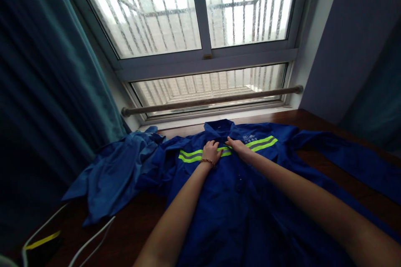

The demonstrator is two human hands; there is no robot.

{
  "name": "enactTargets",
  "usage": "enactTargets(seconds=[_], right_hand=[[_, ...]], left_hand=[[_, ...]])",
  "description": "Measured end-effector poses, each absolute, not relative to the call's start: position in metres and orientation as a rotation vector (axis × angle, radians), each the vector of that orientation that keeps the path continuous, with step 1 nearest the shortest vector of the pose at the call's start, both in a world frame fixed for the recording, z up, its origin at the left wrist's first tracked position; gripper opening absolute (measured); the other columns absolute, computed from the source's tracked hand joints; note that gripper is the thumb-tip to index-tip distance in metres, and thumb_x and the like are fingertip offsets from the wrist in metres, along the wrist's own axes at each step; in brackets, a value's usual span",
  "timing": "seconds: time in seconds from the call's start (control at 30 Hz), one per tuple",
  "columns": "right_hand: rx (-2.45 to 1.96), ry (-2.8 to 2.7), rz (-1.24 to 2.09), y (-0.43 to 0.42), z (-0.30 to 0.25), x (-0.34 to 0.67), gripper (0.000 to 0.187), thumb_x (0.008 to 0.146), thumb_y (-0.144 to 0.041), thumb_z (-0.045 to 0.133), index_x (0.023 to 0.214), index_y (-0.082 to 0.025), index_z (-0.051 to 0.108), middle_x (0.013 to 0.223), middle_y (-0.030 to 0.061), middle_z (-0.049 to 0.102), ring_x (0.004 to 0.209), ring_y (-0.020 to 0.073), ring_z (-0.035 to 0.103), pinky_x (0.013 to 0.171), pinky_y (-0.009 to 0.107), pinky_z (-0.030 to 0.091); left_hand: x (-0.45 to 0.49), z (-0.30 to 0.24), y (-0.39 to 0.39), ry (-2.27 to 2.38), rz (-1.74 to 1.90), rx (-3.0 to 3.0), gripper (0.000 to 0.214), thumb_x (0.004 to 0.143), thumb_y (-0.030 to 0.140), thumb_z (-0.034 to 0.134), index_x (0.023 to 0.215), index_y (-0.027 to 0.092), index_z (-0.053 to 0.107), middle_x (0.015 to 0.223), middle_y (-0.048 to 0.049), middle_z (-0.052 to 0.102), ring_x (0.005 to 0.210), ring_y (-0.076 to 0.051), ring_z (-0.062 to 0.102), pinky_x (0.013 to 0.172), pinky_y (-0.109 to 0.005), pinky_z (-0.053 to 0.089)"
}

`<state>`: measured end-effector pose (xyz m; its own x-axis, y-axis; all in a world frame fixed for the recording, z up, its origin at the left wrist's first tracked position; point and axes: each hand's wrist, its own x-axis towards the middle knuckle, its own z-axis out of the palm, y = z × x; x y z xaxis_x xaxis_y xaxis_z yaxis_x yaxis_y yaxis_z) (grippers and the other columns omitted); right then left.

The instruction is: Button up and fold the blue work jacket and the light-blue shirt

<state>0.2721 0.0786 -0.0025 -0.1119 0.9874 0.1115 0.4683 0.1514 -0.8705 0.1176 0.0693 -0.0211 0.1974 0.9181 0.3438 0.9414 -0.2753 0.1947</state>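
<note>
a royal-blue cloth work jacket lies spread front side up on a dark reddish-brown wooden tabletop, its collar toward the window, my two bare hands meeting at the upper chest. my right hand pinches the front edge between thumb and fingers, level with a neon-yellow and grey reflective band. my left hand, a thin beaded bracelet at its wrist, rests just beside it on the same band, fingers curled; whether they grasp the fabric, i cannot tell. small white lettering sits above the band, and one long sleeve stretches across the wood to the right.

to the left, a crumpled lighter-blue cloth garment lies against the jacket; nearer to me are thin white cables and a dark object with a yellow edge. beyond the table, a round metal rail crosses a grey-framed sliding window with bars outside, flanked by a long teal-blue curtain.
</note>
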Motion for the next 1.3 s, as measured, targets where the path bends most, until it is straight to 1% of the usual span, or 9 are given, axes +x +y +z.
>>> enactTargets(seconds=[0.1, 0.23, 0.33, 0.47, 0.6, 0.77, 0.97, 1.13, 1.3], right_hand=[[-1.337, -1.679, 0.850, 0.056, -0.010, 0.274, 0.044, 0.085, -0.039, 0.031, 0.083, -0.013, 0.066, 0.080, 0.0066, 0.067, 0.073, 0.0160, 0.060, 0.062, 0.024, 0.043], [-1.324, -1.699, 0.737, 0.033, -0.013, 0.287, 0.032, 0.083, -0.033, 0.036, 0.074, -0.015, 0.062, 0.066, 0.0033, 0.063, 0.061, 0.0140, 0.057, 0.056, 0.022, 0.039], [-1.344, -1.786, 0.647, 0.023, -0.010, 0.287, 0.033, 0.082, -0.035, 0.039, 0.060, -0.017, 0.056, 0.053, 0.0017, 0.055, 0.052, 0.0131, 0.052, 0.053, 0.023, 0.034], [-1.475, -2.057, 0.287, 0.008, -0.009, 0.275, 0.025, 0.075, -0.041, 0.050, 0.072, -0.017, 0.055, 0.072, 0.0061, 0.058, 0.062, 0.0165, 0.053, 0.054, 0.025, 0.033], [-1.608, -2.128, 0.058, -0.003, -0.009, 0.269, 0.031, 0.070, -0.038, 0.054, 0.091, -0.016, 0.053, 0.091, 0.0100, 0.055, 0.071, 0.0191, 0.054, 0.053, 0.025, 0.033], [-1.624, -2.171, 0.233, 0.002, -0.005, 0.275, 0.010, 0.070, -0.024, 0.049, 0.076, -0.019, 0.056, 0.074, 0.0046, 0.059, 0.066, 0.0169, 0.054, 0.052, 0.024, 0.031], [-1.529, -2.048, 0.514, 0.010, -0.004, 0.279, 0.010, 0.063, -0.021, 0.050, 0.064, -0.020, 0.061, 0.057, 0.0009, 0.058, 0.055, 0.0144, 0.050, 0.049, 0.023, 0.027], [-1.340, -1.737, 0.724, 0.021, -0.013, 0.281, 0.015, 0.060, -0.014, 0.048, 0.059, -0.017, 0.063, 0.056, 0.0010, 0.058, 0.056, 0.0142, 0.050, 0.054, 0.023, 0.033], [-1.353, -1.539, 0.870, 0.052, -0.018, 0.307, 0.022, 0.066, -0.020, 0.045, 0.065, -0.014, 0.066, 0.058, 0.0029, 0.061, 0.053, 0.0141, 0.051, 0.049, 0.023, 0.036]], left_hand=[[0.125, -0.018, 0.066, -1.771, -0.814, -2.522, 0.024, 0.072, 0.021, 0.049, 0.094, 0.017, 0.059, 0.095, -0.0082, 0.058, 0.094, -0.020, 0.050, 0.083, -0.031, 0.039], [0.142, -0.018, 0.066, -1.965, -1.218, -2.644, 0.031, 0.068, 0.010, 0.047, 0.098, 0.017, 0.055, 0.063, 0.0002, 0.056, 0.062, -0.013, 0.055, 0.063, -0.025, 0.044], [0.149, -0.018, 0.068, -2.259, -1.561, -2.696, 0.028, 0.075, 0.015, 0.042, 0.102, 0.014, 0.049, 0.053, 0.0036, 0.052, 0.044, -0.010, 0.052, 0.046, -0.021, 0.040], [0.148, -0.018, 0.069, -2.410, -1.680, -2.754, 0.026, 0.073, 0.027, 0.054, 0.093, 0.012, 0.048, 0.045, 0.0078, 0.047, 0.033, -0.009, 0.048, 0.034, -0.019, 0.034], [0.146, -0.020, 0.068, -2.443, -1.886, -2.721, 0.024, 0.065, 0.025, 0.063, 0.077, 0.014, 0.046, 0.039, 0.0119, 0.039, 0.030, -0.008, 0.047, 0.032, -0.016, 0.032], [0.148, -0.020, 0.067, -2.485, -2.001, -2.666, 0.024, 0.069, 0.026, 0.061, 0.081, 0.014, 0.044, 0.037, 0.0114, 0.042, 0.031, -0.008, 0.049, 0.032, -0.015, 0.033], [0.148, -0.016, 0.066, -2.483, -2.124, -2.611, 0.030, 0.069, 0.033, 0.061, 0.086, 0.013, 0.047, 0.040, 0.0091, 0.046, 0.034, -0.009, 0.051, 0.035, -0.016, 0.035], [0.144, -0.009, 0.067, -2.502, -2.217, -2.562, 0.036, 0.076, 0.047, 0.047, 0.086, 0.013, 0.051, 0.059, -0.0002, 0.059, 0.041, -0.008, 0.054, 0.041, -0.019, 0.040], [0.141, -0.007, 0.064, -2.406, -1.597, -3.038, 0.029, 0.063, 0.037, 0.063, 0.077, 0.011, 0.059, 0.065, -0.0026, 0.062, 0.049, -0.007, 0.053, 0.047, -0.019, 0.040]])
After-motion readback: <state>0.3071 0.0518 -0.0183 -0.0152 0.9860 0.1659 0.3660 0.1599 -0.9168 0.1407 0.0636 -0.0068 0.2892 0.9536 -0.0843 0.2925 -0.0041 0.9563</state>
